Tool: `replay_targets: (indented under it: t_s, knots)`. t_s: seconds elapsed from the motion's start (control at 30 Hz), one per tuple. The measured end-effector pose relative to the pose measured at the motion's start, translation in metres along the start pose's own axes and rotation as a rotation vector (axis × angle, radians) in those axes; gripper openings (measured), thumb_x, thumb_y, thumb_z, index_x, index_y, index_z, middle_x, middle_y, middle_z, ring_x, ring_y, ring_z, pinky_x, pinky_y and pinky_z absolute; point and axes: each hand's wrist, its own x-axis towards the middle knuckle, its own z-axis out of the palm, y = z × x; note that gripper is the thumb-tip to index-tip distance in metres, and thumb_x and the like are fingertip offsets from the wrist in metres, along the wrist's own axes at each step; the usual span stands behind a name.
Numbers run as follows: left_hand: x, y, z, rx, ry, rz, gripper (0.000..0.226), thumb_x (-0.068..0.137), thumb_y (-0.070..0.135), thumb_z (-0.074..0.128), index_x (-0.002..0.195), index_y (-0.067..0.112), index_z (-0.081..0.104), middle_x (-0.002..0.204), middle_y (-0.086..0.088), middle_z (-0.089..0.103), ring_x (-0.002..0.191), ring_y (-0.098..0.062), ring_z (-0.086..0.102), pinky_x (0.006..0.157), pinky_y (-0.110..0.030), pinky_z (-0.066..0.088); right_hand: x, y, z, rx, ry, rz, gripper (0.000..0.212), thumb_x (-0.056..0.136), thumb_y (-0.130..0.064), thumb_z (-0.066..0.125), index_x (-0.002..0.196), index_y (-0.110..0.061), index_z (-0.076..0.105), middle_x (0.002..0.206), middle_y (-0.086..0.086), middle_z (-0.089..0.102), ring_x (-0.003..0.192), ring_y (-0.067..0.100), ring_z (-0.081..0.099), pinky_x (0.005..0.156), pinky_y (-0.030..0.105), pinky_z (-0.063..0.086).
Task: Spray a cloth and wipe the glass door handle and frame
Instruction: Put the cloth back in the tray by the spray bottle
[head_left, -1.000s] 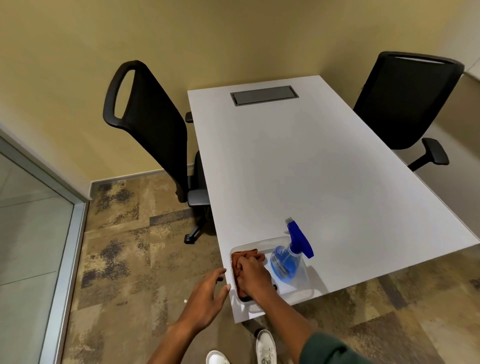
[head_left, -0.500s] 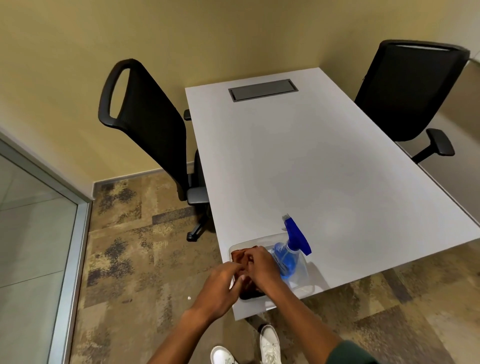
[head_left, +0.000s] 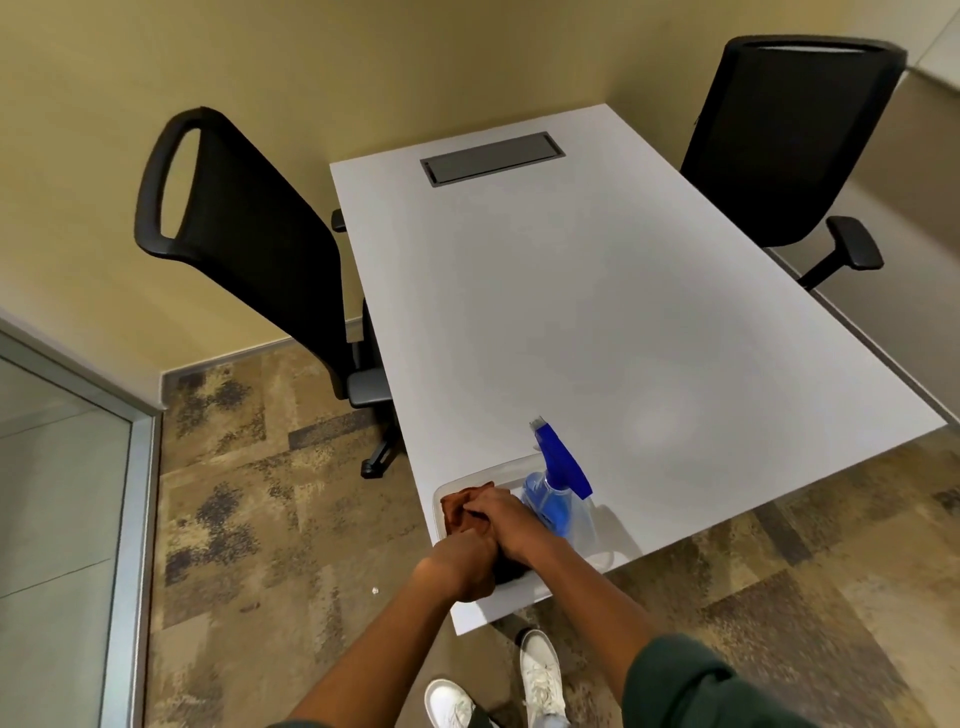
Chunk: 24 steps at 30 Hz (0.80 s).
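A clear plastic tray (head_left: 519, 462) sits on the near left corner of the white table (head_left: 597, 312). In it lie a brown cloth (head_left: 460, 509) and a blue spray bottle (head_left: 553, 488) with a blue trigger head. My right hand (head_left: 506, 519) rests on the cloth, fingers closed around it. My left hand (head_left: 462, 564) is pressed against the cloth's near end, just below the right hand. A glass panel with a grey metal frame (head_left: 132, 519) stands at the left edge; no door handle is in view.
Two black mesh office chairs flank the table, one at the left (head_left: 249, 234) and one at the back right (head_left: 784, 140). A grey cable hatch (head_left: 491, 158) is set in the table's far end. Patterned carpet (head_left: 270, 519) covers the floor; my white shoes (head_left: 540, 670) are below.
My left hand has moved right from beside the table's corner onto the cloth in the tray. My right hand has stayed on the cloth. The view has shifted slightly.
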Motion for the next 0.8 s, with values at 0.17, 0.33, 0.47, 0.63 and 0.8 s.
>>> replay_targets:
  t_s: [0.17, 0.33, 0.47, 0.63, 0.8]
  knots:
    - [-0.001, 0.004, 0.002, -0.020, -0.013, -0.019, 0.025, 0.102, 0.014, 0.054, 0.124, 0.009, 0.064, 0.119, -0.012, 0.070, 0.107, -0.026, 0.067, 0.100, -0.036, 0.055, 0.006, -0.002, 0.000, -0.035, 0.000, 0.030, 0.033, 0.101, -0.036, 0.039, 0.118, -0.015, 0.060, 0.119, 0.011, 0.064, 0.109, 0.023, 0.060, 0.102, 0.035, 0.046]
    - [-0.010, 0.002, 0.013, -0.035, 0.017, 0.071, 0.036, 0.109, 0.029, 0.039, 0.137, 0.015, 0.056, 0.132, -0.010, 0.065, 0.118, -0.027, 0.063, 0.108, -0.037, 0.050, 0.005, -0.015, 0.002, -0.038, -0.004, 0.101, 0.035, 0.099, -0.041, 0.037, 0.126, -0.020, 0.046, 0.126, 0.006, 0.050, 0.110, 0.024, 0.054, 0.097, 0.034, 0.047]
    - [-0.020, -0.002, 0.013, -0.023, 0.086, 0.176, 0.038, 0.109, 0.033, 0.037, 0.141, 0.020, 0.054, 0.139, -0.007, 0.061, 0.126, -0.023, 0.058, 0.113, -0.033, 0.044, 0.000, -0.027, -0.002, 0.114, -0.063, 0.202, 0.033, 0.099, -0.021, 0.046, 0.132, -0.014, 0.050, 0.137, 0.013, 0.049, 0.126, 0.029, 0.045, 0.103, 0.033, 0.035]
    - [-0.050, -0.016, 0.016, -0.220, 0.425, 0.301, 0.029, 0.103, 0.023, 0.051, 0.126, 0.023, 0.068, 0.131, 0.005, 0.066, 0.116, -0.009, 0.060, 0.099, -0.025, 0.051, -0.040, -0.031, -0.016, 0.387, 0.142, 0.225, 0.032, 0.099, -0.027, 0.050, 0.131, -0.024, 0.055, 0.128, -0.002, 0.061, 0.112, 0.011, 0.060, 0.087, 0.012, 0.040]
    - [-0.077, -0.042, 0.039, -0.646, 0.757, -0.082, 0.021, 0.101, 0.014, 0.061, 0.118, 0.019, 0.070, 0.120, 0.008, 0.067, 0.113, -0.011, 0.060, 0.095, -0.027, 0.047, -0.106, -0.005, -0.021, 0.690, 0.437, 0.312, 0.015, 0.092, -0.028, 0.064, 0.105, -0.036, 0.064, 0.105, -0.007, 0.072, 0.083, 0.005, 0.071, 0.068, 0.012, 0.056]
